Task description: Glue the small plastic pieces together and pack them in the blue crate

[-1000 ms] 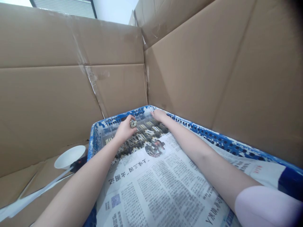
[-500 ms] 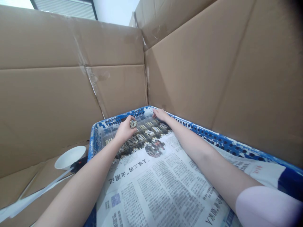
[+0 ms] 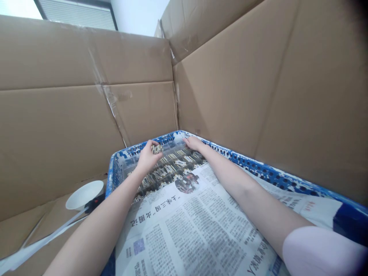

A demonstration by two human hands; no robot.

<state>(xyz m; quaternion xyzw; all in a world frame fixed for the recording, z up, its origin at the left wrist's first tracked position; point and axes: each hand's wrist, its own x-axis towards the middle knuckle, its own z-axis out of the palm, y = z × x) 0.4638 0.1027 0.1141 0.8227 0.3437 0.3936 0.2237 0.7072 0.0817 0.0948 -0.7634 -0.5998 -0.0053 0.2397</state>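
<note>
Newspaper (image 3: 184, 230) covers the near part of a blue plastic tray (image 3: 253, 165). Left hand (image 3: 147, 158): fingers closed around a clump of metal clips (image 3: 156, 149), just above 2 rows. Right hand (image 3: 194, 143): fingers down on the far clips, grip unclear. Rows of metal clips (image 3: 172, 168) fill the tray's far end. Outside the tray, left: white bowl (image 3: 84, 195), black object with white strip (image 3: 94, 204). Beyond: cardboard walls (image 3: 86, 115).

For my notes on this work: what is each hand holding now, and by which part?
The left hand holds a small bunch of metal pieces in its fingers; which part of the bunch is too small to tell. The right hand seems to hold nothing.
</note>
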